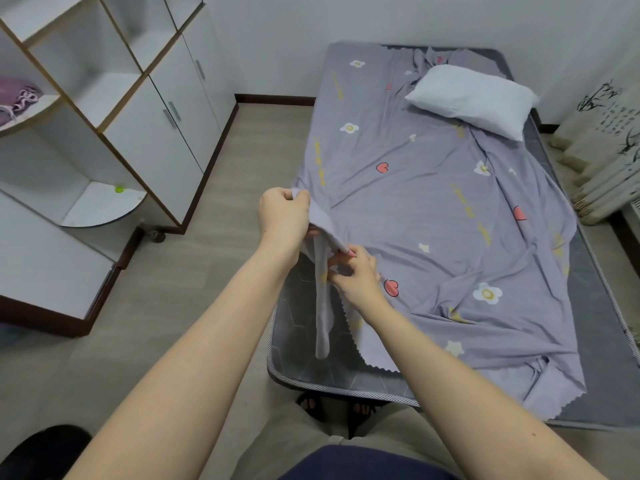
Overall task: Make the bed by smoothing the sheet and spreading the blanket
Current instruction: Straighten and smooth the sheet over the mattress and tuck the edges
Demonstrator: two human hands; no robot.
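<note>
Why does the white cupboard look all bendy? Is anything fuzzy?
Head view: the wide-angle lens bends and tilts the white open-shelved cupboard near the edge. Head view: soft even light, no glare; the pink cloth on the shelf looks blurrier than the lilac flower-print sheet.

A grey mattress [304, 362] on the floor [214, 271] carries a rumpled lilac sheet [433, 209] and white pillow [474, 98].

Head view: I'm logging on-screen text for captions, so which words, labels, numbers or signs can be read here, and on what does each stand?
No text can be read in this view.
sheet: short strips of yellow lettering, too blurred to read.
curtain: dark brush-style characters beside bamboo drawings, too small to read.
No other lettering, label or number shows.
</note>
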